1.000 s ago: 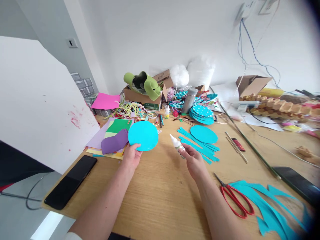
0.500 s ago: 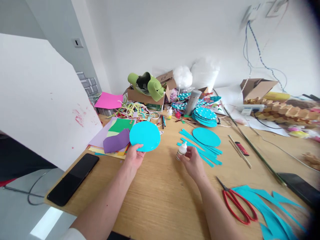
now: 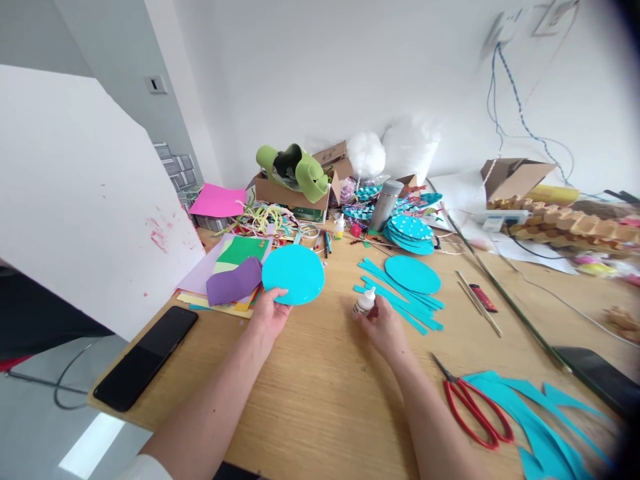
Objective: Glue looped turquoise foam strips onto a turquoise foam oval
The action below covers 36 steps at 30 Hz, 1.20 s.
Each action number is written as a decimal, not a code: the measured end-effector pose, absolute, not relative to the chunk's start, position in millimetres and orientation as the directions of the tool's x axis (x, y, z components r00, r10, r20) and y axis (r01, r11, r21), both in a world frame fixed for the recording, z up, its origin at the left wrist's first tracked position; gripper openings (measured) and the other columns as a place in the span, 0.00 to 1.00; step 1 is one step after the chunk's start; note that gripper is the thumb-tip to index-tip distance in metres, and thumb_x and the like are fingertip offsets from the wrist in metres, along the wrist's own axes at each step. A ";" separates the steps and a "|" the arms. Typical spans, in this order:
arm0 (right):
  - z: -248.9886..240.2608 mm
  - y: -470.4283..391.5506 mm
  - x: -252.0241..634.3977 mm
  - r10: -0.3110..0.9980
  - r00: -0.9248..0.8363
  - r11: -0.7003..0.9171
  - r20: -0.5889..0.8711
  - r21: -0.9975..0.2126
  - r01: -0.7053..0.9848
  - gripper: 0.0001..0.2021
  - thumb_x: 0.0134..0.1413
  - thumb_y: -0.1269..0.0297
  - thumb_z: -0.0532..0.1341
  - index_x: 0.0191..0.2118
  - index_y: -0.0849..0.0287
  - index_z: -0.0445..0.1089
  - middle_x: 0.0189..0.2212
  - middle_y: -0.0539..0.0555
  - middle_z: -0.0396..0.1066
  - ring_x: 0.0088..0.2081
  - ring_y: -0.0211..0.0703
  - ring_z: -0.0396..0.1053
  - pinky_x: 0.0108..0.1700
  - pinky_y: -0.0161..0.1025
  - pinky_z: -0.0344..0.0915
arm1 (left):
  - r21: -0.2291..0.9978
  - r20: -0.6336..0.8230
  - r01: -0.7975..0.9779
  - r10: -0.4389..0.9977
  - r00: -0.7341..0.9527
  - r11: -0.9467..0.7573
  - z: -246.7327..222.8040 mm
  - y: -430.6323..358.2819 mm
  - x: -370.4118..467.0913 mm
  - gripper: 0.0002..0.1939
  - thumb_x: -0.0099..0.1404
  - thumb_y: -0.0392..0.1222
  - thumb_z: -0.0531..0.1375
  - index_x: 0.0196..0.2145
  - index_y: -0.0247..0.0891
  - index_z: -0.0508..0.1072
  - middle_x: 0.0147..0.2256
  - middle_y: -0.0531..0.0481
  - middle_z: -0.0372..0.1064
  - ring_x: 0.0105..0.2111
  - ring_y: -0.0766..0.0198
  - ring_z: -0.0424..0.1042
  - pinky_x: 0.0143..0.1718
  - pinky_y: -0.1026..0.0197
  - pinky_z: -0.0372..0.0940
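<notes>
My left hand [image 3: 271, 312] pinches the lower left edge of a bright blue paper circle [image 3: 294, 272], thumb on top, held up over the table. Small glossy spots show near the circle's lower edge. The fingers of my right hand [image 3: 384, 325] are closed round a small white glue bottle [image 3: 365, 303], its nozzle pointing up; whether its base touches the table I cannot tell. Just right of the bottle lie several blue paper strips [image 3: 407, 303] and a second blue circle [image 3: 413, 274]. Red-handled scissors [image 3: 475, 405] rest to the right of my right forearm.
Blue offcuts [image 3: 535, 413] lie beside the scissors. A black phone [image 3: 146, 359] lies at the left table edge, near stacked coloured sheets [image 3: 235, 280]. Behind stand a grey flask [image 3: 386, 205], dotted blue circles [image 3: 410, 233] and a cardboard box [image 3: 285, 192]. A long stick [image 3: 505, 303] crosses the right side.
My left hand has shifted the blue circle slightly to the right. The glue bottle in my right hand has tilted a little and stays almost in the same place.
</notes>
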State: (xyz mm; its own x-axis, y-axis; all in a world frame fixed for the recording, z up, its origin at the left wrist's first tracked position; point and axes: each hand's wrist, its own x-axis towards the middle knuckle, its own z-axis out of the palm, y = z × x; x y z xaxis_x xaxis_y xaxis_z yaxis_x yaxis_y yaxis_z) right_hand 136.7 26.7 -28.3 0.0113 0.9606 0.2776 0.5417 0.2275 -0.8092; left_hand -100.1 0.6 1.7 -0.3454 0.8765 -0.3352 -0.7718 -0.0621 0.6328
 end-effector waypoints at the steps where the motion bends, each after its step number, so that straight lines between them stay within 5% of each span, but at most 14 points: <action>1: -30.0 27.7 137.2 0.959 0.005 0.234 0.284 -0.800 0.553 0.10 0.39 0.59 0.63 0.26 0.54 0.61 0.25 0.49 0.64 0.26 0.42 0.62 0.29 0.39 0.57 | 0.636 -0.334 -0.770 0.877 -0.345 -0.061 1.8 0.6 -99.9 0.27 0.45 0.23 0.59 0.44 0.42 0.71 0.40 0.48 0.75 0.37 0.60 0.75 0.35 0.61 0.70; 7: -16.2 24.8 140.5 0.944 0.069 0.254 0.323 -0.844 0.472 0.23 0.34 0.51 0.70 0.38 0.56 0.68 0.36 0.55 0.69 0.37 0.49 0.66 0.37 0.44 0.62 | 0.621 -0.334 -0.782 0.884 -0.328 -0.055 4.1 -0.5 -99.1 0.28 0.45 0.23 0.60 0.44 0.42 0.71 0.40 0.48 0.75 0.36 0.60 0.75 0.35 0.61 0.71; 9: -4.0 16.1 140.8 0.872 0.204 0.307 0.444 -0.822 0.479 0.25 0.40 0.48 0.68 0.43 0.56 0.67 0.39 0.57 0.68 0.39 0.49 0.65 0.39 0.45 0.62 | 0.609 -0.339 -0.790 0.880 -0.333 -0.064 5.1 -0.9 -98.8 0.28 0.45 0.23 0.59 0.44 0.41 0.71 0.39 0.48 0.75 0.35 0.61 0.75 0.34 0.62 0.71; 12: 8.9 -2.0 135.6 0.728 0.345 0.419 0.593 -0.782 0.461 0.18 0.52 0.50 0.62 0.44 0.56 0.66 0.32 0.54 0.67 0.33 0.43 0.63 0.37 0.42 0.61 | 0.622 -0.330 -0.780 0.879 -0.345 -0.073 5.9 -1.2 -98.0 0.27 0.45 0.23 0.60 0.44 0.41 0.71 0.39 0.48 0.75 0.35 0.61 0.75 0.33 0.62 0.70; 17: 5.4 -23.7 105.2 0.941 0.021 0.323 0.338 -0.914 0.246 0.17 0.55 0.47 0.58 0.39 0.55 0.69 0.24 0.50 0.66 0.22 0.38 0.61 0.24 0.37 0.57 | 0.667 -0.291 -0.743 0.897 -0.332 -0.059 6.1 -3.1 -95.4 0.26 0.43 0.26 0.62 0.43 0.40 0.71 0.38 0.48 0.75 0.37 0.58 0.75 0.33 0.61 0.70; 21: 0.9 -28.5 80.8 0.972 -0.200 0.144 0.121 -0.984 0.106 0.21 0.58 0.43 0.53 0.42 0.56 0.68 0.24 0.49 0.65 0.17 0.34 0.58 0.20 0.35 0.54 | 0.652 -0.294 -0.758 0.908 -0.297 -0.037 8.5 -7.5 -89.8 0.25 0.41 0.26 0.63 0.39 0.39 0.72 0.37 0.50 0.76 0.35 0.60 0.75 0.29 0.64 0.68; 27: 3.9 -28.6 74.4 0.975 -0.211 0.083 0.075 -0.996 0.028 0.23 0.56 0.40 0.53 0.26 0.56 0.62 0.17 0.47 0.60 0.16 0.34 0.57 0.18 0.34 0.51 | 0.660 -0.225 -0.751 0.956 -0.189 0.007 13.3 -13.6 -80.5 0.26 0.41 0.27 0.63 0.41 0.38 0.73 0.41 0.47 0.76 0.40 0.55 0.75 0.36 0.57 0.71; 36: 0.7 -28.9 78.2 0.976 -0.205 0.070 0.070 -0.998 -0.005 0.24 0.59 0.42 0.51 0.24 0.56 0.63 0.18 0.47 0.60 0.18 0.34 0.57 0.20 0.34 0.52 | 0.736 -0.137 -0.675 0.968 -0.209 -0.042 9.0 -14.3 -81.2 0.28 0.41 0.30 0.64 0.43 0.40 0.72 0.40 0.46 0.76 0.40 0.52 0.75 0.36 0.55 0.70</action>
State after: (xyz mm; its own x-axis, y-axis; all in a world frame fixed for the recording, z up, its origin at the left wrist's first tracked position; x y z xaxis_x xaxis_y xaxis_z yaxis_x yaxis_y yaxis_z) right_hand 78.2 -28.9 0.7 -0.2049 0.9763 0.0698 -0.0053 0.0702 -0.9975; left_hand -81.2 -14.3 9.0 -0.2094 0.9682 -0.1365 -0.6754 -0.0423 0.7363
